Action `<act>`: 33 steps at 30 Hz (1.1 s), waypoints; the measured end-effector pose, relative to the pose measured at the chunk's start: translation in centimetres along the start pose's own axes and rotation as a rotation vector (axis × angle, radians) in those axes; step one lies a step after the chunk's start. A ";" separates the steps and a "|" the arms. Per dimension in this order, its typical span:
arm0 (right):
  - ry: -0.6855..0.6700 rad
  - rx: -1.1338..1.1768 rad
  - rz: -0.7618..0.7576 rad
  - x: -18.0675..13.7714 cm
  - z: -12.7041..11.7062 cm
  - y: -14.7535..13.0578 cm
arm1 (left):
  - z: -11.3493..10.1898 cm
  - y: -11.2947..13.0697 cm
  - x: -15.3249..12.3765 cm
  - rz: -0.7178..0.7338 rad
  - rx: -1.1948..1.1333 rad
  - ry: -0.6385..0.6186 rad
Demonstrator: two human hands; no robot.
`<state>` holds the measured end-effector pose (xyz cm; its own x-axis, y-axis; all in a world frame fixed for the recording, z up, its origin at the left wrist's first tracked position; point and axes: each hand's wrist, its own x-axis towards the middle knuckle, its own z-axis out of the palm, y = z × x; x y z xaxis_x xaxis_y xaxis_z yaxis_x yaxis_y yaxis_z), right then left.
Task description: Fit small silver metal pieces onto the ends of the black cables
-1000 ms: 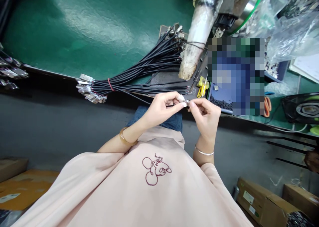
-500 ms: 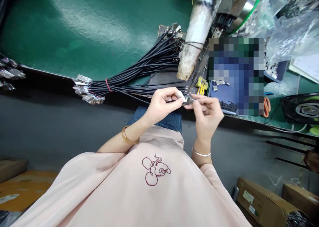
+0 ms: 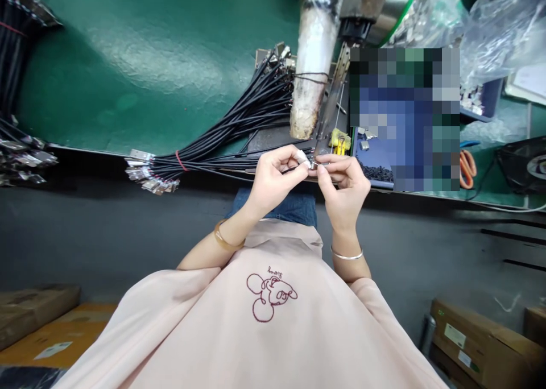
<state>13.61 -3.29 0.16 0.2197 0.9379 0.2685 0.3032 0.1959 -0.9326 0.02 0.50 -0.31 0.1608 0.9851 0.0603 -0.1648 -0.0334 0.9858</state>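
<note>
Two-handed at the edge of the green bench (image 3: 140,48): pinched black cable (image 3: 289,170) near its tip in the left hand (image 3: 273,178)! Had right hand (image 3: 346,189) just beside; couldn't tell if gripping. Looked light, springy, likely fragile-tipped; best taken by the jacket.

At the near edge of the worktop (image 3: 170,48), the left hand (image 3: 272,177) hides part of the black cable (image 3: 289,170) it grips; the tiny piece (image 3: 314,164) at the fingertips of the right hand (image 3: 347,187) is too small to identify. Much of the blue tray (image 3: 379,153) along that edge is blurred into squares. The picture's left side crops a cable bundle (image 3: 12,65); its right side, a black device (image 3: 518,161).
</note>
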 end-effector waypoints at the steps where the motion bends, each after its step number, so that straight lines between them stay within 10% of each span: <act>1: 0.001 0.019 0.001 0.0 0.1 0.1 | 0.1 0.0 0.0 0.006 -0.002 0.007; 33: 0.029 0.155 0.017 0.0 0.4 0.0 | 0.6 0.1 -0.4 0.097 0.012 0.070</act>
<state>13.20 -3.16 0.09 0.2509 0.9333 0.2571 0.1525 0.2241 -0.9626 0.50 0.00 -0.16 0.0765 0.9864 0.1453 -0.1646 -0.1312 0.9776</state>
